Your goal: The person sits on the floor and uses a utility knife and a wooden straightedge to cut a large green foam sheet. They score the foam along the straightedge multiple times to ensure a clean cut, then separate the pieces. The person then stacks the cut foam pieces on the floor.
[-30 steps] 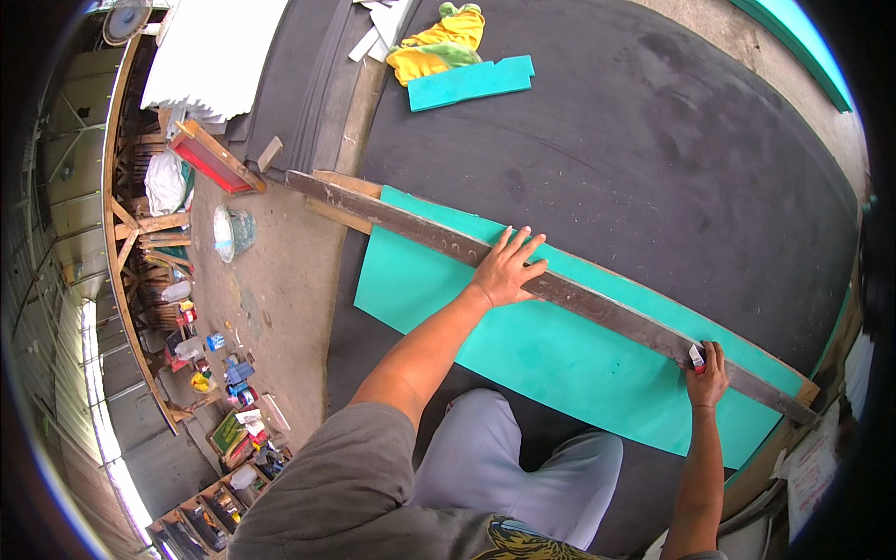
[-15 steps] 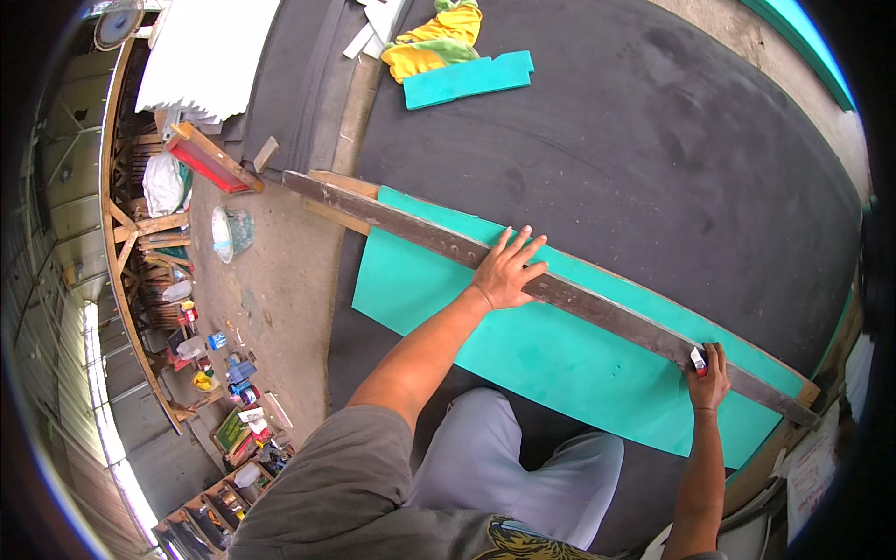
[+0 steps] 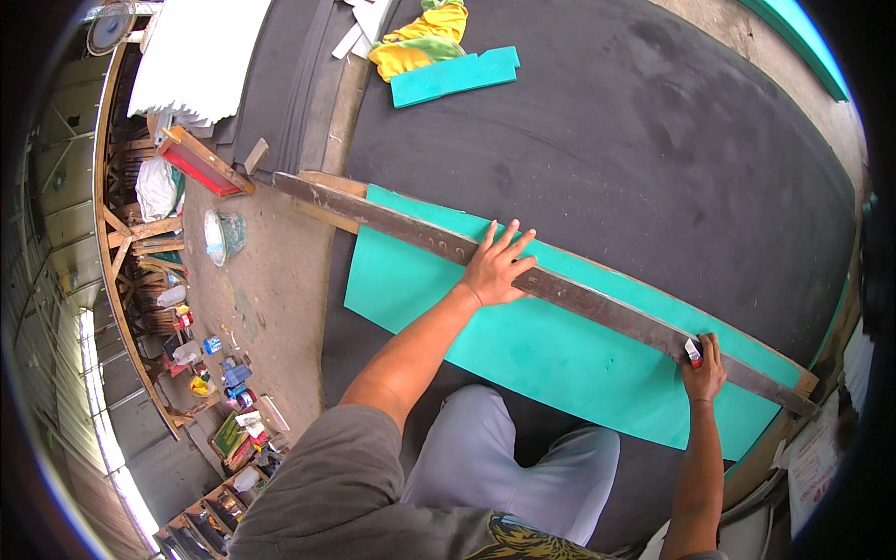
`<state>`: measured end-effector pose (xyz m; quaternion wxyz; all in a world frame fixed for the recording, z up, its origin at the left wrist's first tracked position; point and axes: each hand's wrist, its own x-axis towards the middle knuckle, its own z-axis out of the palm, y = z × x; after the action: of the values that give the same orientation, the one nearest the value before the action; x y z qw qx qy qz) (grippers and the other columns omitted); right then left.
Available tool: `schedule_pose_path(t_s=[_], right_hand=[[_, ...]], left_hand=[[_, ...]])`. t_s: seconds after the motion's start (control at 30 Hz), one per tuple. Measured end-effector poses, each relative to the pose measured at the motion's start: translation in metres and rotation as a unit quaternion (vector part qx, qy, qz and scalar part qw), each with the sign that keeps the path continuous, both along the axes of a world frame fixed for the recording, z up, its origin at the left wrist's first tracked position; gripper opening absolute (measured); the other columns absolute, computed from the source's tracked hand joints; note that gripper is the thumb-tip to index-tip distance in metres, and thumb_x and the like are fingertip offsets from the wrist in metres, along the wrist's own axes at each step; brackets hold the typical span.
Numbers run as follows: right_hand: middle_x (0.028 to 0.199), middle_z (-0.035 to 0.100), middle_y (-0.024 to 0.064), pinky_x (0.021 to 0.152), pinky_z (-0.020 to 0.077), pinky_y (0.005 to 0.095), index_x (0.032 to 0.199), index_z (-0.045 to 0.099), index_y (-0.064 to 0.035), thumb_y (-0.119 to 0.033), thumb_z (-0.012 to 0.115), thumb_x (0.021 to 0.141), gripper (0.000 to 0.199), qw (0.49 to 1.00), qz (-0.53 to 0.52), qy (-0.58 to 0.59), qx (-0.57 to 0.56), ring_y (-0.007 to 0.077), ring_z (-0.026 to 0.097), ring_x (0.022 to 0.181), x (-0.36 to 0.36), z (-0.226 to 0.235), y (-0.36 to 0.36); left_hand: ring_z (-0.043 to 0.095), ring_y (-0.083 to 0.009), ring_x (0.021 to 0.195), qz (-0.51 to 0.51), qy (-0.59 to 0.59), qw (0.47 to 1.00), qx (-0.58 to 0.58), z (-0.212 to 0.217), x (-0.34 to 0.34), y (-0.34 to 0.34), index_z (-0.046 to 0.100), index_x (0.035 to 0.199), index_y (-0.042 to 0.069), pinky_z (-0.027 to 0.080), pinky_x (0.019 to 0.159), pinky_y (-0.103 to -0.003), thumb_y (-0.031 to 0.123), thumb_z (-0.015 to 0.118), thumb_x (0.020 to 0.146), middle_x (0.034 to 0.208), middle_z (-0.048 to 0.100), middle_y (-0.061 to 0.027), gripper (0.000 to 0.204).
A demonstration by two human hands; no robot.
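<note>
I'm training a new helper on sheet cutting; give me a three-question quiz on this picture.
1. True or false: the left hand lies flat on the long metal bar.
2. What does the bar lie across?
A) white sheet
B) teal sheet
C) yellow cloth
3. Which hand holds the small cutter at the bar's edge?

Key: 1 true; 2 B; 3 the right hand.

Background, 12 o'clock: yellow-green cloth (image 3: 420,39) beside small teal foam strip (image 3: 455,77). 10 o'clock: red-faced wooden frame (image 3: 201,163), white sheet (image 3: 198,58). 8 o'clock: cluttered bottles (image 3: 219,369).
</note>
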<state>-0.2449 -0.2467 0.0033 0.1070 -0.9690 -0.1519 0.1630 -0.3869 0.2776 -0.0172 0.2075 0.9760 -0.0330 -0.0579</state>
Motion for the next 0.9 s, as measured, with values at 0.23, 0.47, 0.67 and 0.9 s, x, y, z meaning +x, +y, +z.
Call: schedule_pose_path(t_s=[0.23, 0.47, 0.67, 0.9], right_hand=[[0.142, 0.065, 0.0077, 0.093, 0.0572, 0.0439, 0.128, 0.065, -0.0126, -0.012, 0.092, 0.063, 0.070, 1.000, 0.012, -0.015, 0.015, 0.0346, 0.067, 0.121, 0.0001, -0.0010, 0.0004], [0.144, 0.064, 0.0095, 0.095, 0.0579, 0.0446, 0.130, 0.066, -0.0143, -0.015, 0.092, 0.065, 0.070, 1.000, 0.011, -0.006, 0.011, 0.0352, 0.068, 0.121, 0.0008, 0.0018, 0.0016], [0.143, 0.064, 0.0092, 0.095, 0.0576, 0.0442, 0.129, 0.066, -0.0135, -0.012, 0.091, 0.064, 0.069, 1.000, 0.008, -0.006, 0.008, 0.0350, 0.068, 0.120, 0.0006, 0.0030, 0.0038], [0.146, 0.063, 0.0095, 0.095, 0.0583, 0.0451, 0.130, 0.067, -0.0148, -0.013, 0.089, 0.066, 0.067, 1.000, 0.010, 0.000, 0.003, 0.0349, 0.069, 0.120, 0.0022, 0.0016, 0.0013]], left_hand=[[0.028, -0.0417, 0.156, 0.003, 0.017, 1.000, 0.004, -0.0006, -0.0007, -0.0015, 0.074, 0.119, 0.017, 0.019, 0.126, -0.069, 0.055, 0.093, 0.063, 0.163, 0.045, -0.0087, 0.071], [0.027, -0.0398, 0.157, 0.009, 0.009, 1.000, -0.006, -0.0052, -0.0042, -0.0018, 0.074, 0.118, 0.016, 0.017, 0.127, -0.070, 0.054, 0.094, 0.063, 0.164, 0.045, -0.0072, 0.070], [0.028, -0.0369, 0.158, 0.012, 0.007, 1.000, -0.001, -0.0062, -0.0047, -0.0032, 0.073, 0.117, 0.013, 0.016, 0.127, -0.070, 0.051, 0.095, 0.063, 0.163, 0.046, -0.0055, 0.069], [0.028, -0.0364, 0.158, 0.017, 0.002, 1.000, -0.005, -0.0055, -0.0059, -0.0045, 0.073, 0.117, 0.013, 0.016, 0.128, -0.069, 0.049, 0.095, 0.064, 0.162, 0.046, -0.0045, 0.068]])
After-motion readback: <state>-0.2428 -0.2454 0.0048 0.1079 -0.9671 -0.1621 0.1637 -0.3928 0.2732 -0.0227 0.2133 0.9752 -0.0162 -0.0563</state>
